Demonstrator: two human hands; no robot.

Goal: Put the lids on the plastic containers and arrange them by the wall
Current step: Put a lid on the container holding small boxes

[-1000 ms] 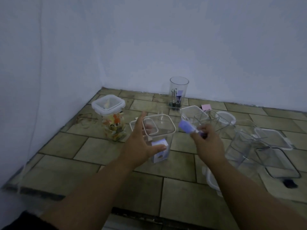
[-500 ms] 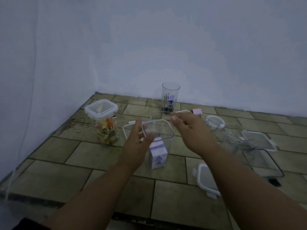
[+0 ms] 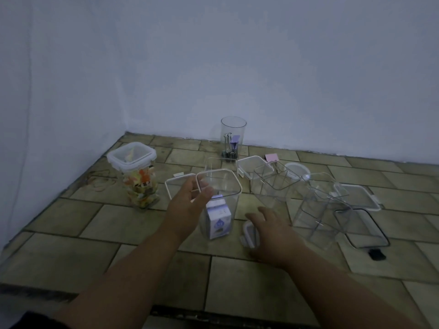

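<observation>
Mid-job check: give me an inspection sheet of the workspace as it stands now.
Surface: brown tiled surface, dimly lit.
Job's things: tall clear square container, lidless, with a small white-and-purple box inside; clear lidded container of colourful pieces; clear round cylinder at the back, lidless; tilted clear container and larger clear container at right, lidless; white-rimmed lid under the right hand; other lids lie loose.
Clutter: pink binder clip, rubber bands, small black object.
Grippers: left hand grips the tall container; right hand lies open over the white-rimmed lid.
Cables: nothing seen.
Surroundings: white walls behind and at left.
</observation>
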